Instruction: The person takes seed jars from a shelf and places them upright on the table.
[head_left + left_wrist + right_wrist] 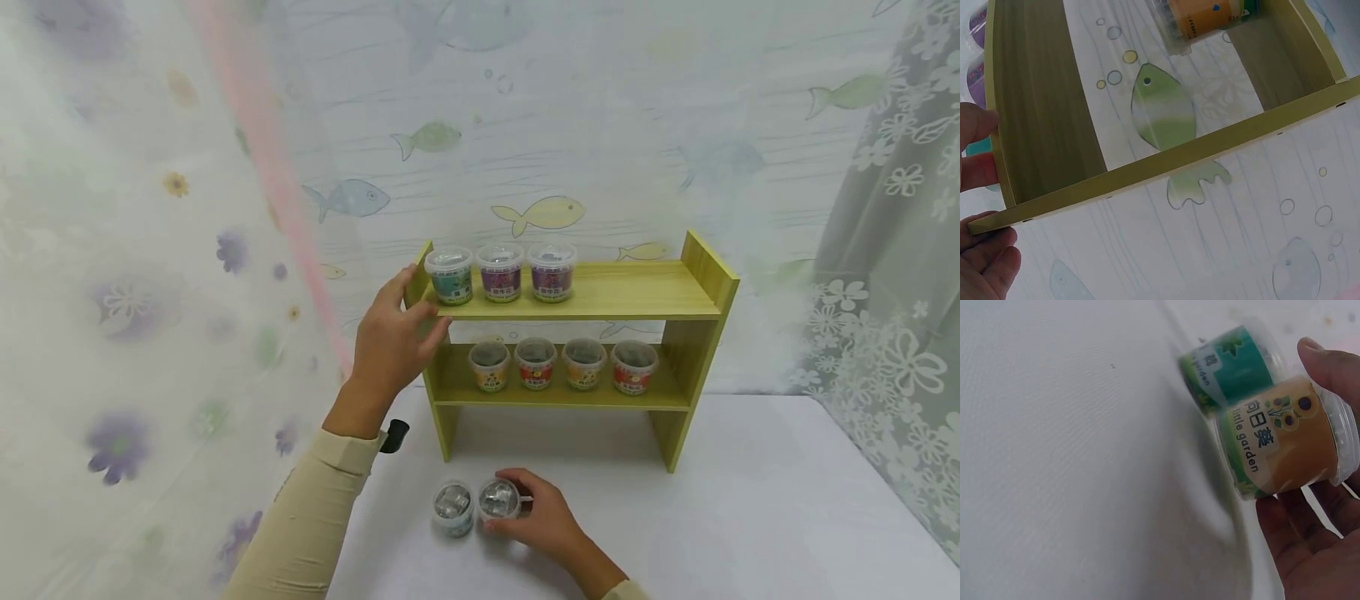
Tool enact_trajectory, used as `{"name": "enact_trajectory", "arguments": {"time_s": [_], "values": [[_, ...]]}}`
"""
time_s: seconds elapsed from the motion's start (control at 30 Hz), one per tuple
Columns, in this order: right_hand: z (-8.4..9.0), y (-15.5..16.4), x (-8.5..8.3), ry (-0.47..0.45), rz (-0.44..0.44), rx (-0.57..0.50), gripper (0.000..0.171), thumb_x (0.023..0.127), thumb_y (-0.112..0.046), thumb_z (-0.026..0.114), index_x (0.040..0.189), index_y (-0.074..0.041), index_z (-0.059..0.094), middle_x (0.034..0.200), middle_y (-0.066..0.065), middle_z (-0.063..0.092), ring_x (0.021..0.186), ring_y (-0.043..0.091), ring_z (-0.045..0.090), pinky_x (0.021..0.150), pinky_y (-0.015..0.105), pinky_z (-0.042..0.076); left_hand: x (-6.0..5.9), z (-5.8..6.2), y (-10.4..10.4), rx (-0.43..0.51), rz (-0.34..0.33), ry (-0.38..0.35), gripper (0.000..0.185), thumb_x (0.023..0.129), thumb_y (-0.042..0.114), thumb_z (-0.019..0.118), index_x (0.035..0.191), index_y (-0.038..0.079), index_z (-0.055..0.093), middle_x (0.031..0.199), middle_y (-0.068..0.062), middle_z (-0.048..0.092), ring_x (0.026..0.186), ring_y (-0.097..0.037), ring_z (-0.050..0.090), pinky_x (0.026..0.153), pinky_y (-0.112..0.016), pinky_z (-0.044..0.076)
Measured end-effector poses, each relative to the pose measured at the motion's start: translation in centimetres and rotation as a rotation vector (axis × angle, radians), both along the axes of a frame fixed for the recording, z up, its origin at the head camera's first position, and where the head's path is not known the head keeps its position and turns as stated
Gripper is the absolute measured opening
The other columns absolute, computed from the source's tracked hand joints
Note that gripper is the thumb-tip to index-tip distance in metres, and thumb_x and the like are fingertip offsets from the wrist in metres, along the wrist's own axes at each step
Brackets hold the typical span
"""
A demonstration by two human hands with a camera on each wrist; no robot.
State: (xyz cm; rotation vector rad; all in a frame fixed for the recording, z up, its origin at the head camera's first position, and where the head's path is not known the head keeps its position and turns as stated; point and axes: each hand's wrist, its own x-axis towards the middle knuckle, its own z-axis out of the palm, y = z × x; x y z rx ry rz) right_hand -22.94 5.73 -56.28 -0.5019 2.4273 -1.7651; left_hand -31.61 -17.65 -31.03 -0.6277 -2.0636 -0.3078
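Note:
At the upper left end of the two-tier wooden shelf (626,292), my left hand (393,333) holds its side panel and front edge (999,156). Close to those fingers stands a teal lidded cup (453,283) on the top tier; part of it is hidden in the left wrist view. My right hand (543,517) grips an orange lidded cup (1288,440) with a sunflower label, thumb on one side and fingers on the other. Beside that cup is another teal lidded cup (1229,369), on the white tabletop (600,467).
Two purple lidded cups (500,275) stand next to the teal one on the top tier. On the lower tier several orange and red cups (585,367) form a row. A fish-patterned curtain (570,150) hangs behind the shelf.

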Motion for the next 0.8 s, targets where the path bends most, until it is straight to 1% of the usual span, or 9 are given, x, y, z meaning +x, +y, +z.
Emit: {"name": "enact_trajectory", "arguments": {"time_s": [0.13,0.3,0.4,0.53,0.67,0.8], "values": [[-0.18,-0.27,0.02,0.026,-0.005,0.022,0.071,0.075,-0.033,0.094,0.137,-0.013,0.064,0.126,0.000,0.069,0.110,0.015,0.065,0.087,0.027,0.055,0.01,0.01,-0.03,-0.002,0.006,0.003,0.023,0.091,0.031,0.079,0.090,0.008,0.078,0.148,-0.024,0.055,0.137,-0.039,0.055,0.106,-0.050,0.052],[-0.05,-0.22,0.04,0.022,-0.004,0.028,0.072,0.075,-0.032,0.094,0.137,-0.013,0.063,0.127,-0.001,0.069,0.112,0.018,0.065,0.089,0.027,0.055,-0.02,0.08,0.01,-0.006,0.000,0.006,0.023,0.091,0.030,0.078,0.090,0.007,0.078,0.148,-0.025,0.055,0.137,-0.040,0.055,0.106,-0.050,0.052],[-0.16,-0.18,0.04,0.025,-0.002,0.024,0.072,0.075,-0.032,0.095,0.137,-0.013,0.063,0.128,0.000,0.069,0.112,0.018,0.065,0.088,0.027,0.055,-0.06,0.08,0.01,-0.007,0.001,0.009,0.023,0.091,0.030,0.078,0.090,0.007,0.077,0.148,-0.025,0.056,0.137,-0.040,0.055,0.106,-0.051,0.052],[-0.41,-0.24,0.08,0.027,-0.006,0.048,0.073,0.075,-0.034,0.094,0.137,-0.014,0.063,0.130,0.000,0.069,0.111,0.017,0.065,0.088,0.028,0.055,-0.05,0.05,0.00,-0.003,0.006,0.015,0.023,0.090,0.030,0.080,0.090,0.007,0.077,0.147,-0.025,0.056,0.137,-0.040,0.055,0.105,-0.051,0.053],[-0.52,-0.31,0.16,0.013,-0.015,0.073,0.073,0.074,-0.036,0.094,0.136,-0.014,0.063,0.130,0.000,0.068,0.112,0.018,0.065,0.089,0.033,0.056,0.00,0.05,0.07,0.000,0.003,0.010,0.023,0.090,0.030,0.080,0.089,0.007,0.077,0.147,-0.025,0.056,0.136,-0.040,0.056,0.105,-0.051,0.052],[-0.64,-0.41,0.12,-0.015,-0.019,0.063,0.074,0.074,-0.037,0.095,0.136,-0.015,0.063,0.130,0.000,0.068,0.115,0.020,0.064,0.092,0.037,0.057,0.01,0.05,0.14,-0.002,0.009,0.005,0.023,0.090,0.030,0.079,0.089,0.007,0.077,0.147,-0.025,0.056,0.136,-0.040,0.056,0.106,-0.050,0.052]]}}
